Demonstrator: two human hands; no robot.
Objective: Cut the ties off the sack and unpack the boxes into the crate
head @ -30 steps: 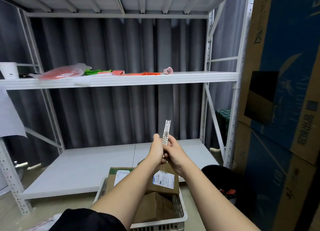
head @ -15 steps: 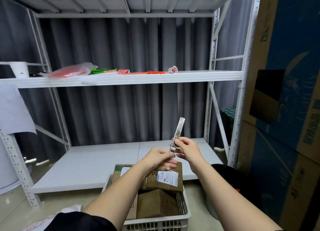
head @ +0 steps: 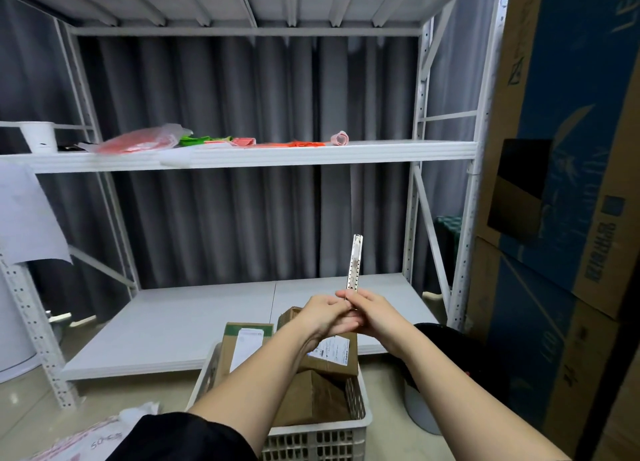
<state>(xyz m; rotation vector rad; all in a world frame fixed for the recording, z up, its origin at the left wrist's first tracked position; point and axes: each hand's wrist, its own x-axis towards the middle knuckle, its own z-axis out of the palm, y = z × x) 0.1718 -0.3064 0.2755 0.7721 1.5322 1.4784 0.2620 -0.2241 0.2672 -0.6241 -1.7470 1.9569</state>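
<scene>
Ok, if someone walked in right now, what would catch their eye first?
Probably the utility knife, held upright by both hands, the left hand and the right hand, at centre frame. Directly below sits the white crate already holding cardboard boxes. On the right, big blue-and-brown cartons are stacked high beside the white shelving.

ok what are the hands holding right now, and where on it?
Both the left hand and right hand grip the utility knife at its lower end; the rest points upward, above the crate.

Shiny metal utility knife (head: 354,265), matt cardboard boxes (head: 313,396), perforated white plastic crate (head: 317,438), painted metal shelving (head: 242,154)
</scene>
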